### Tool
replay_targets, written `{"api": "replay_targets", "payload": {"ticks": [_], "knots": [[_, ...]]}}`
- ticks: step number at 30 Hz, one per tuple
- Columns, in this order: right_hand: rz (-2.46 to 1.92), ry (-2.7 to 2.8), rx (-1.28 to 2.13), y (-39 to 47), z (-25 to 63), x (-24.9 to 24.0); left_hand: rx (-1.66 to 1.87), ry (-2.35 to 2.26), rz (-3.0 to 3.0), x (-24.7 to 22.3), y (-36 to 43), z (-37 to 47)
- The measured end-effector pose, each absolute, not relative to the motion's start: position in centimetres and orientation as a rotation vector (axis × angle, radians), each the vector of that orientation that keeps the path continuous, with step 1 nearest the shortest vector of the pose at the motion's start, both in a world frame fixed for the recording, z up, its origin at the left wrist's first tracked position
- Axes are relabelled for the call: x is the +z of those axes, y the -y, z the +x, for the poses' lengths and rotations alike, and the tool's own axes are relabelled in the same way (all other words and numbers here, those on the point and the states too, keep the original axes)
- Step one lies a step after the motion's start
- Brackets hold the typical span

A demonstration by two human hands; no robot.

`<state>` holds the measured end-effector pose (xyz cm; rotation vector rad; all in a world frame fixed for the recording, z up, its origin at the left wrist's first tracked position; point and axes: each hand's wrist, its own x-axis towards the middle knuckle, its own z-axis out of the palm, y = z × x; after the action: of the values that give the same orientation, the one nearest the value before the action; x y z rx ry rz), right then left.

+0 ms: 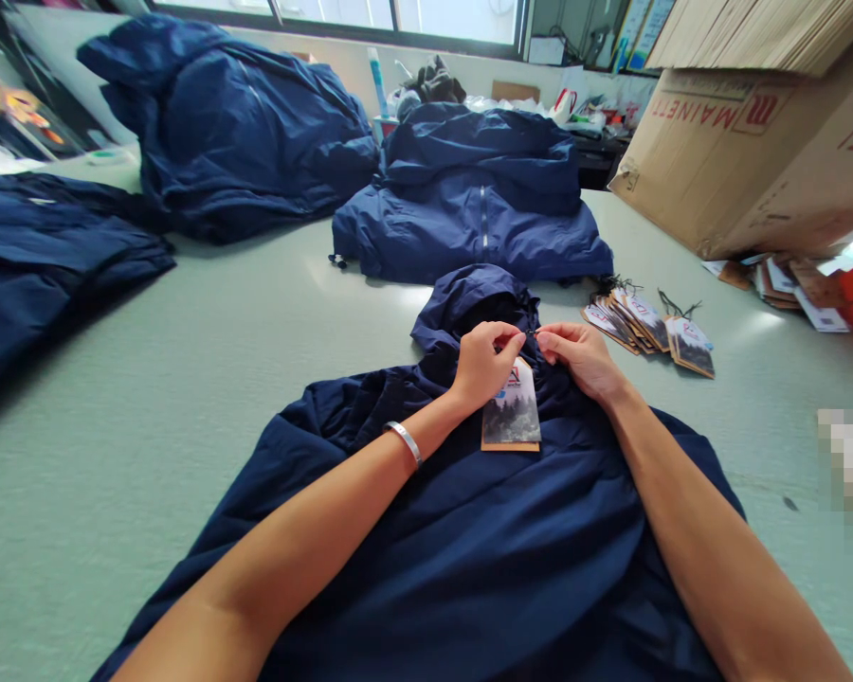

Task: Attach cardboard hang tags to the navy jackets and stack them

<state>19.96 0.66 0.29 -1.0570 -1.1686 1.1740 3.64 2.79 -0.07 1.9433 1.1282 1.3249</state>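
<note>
Below left fingers (505, 330) and right fingers (555, 331), pinching a dark string (530, 333), lies the tag (512, 417).

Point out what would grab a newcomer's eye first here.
Most likely the two bare hands, left hand and right hand, pinching a small dark piece near the hood of the dark blue jacket in front, just above a hang tag. Next, probably the big cardboard box at upper right, its red MAINETTI lettering upside down.
</note>
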Motion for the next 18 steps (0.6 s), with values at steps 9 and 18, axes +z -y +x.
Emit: {"api": "replay_targets", "payload": {"ticks": [9,18], "knots": [[-1.082,1.212,1.176,-0.58,20.02,0.32,1.362,-1.096,1.983,-0.18,-2.74,3.7],[-1.072,1.174,1.233,-0.56,19.98,0.45,1.355,-1.071,2.041,-0.33,-2.77,3.73]]}}
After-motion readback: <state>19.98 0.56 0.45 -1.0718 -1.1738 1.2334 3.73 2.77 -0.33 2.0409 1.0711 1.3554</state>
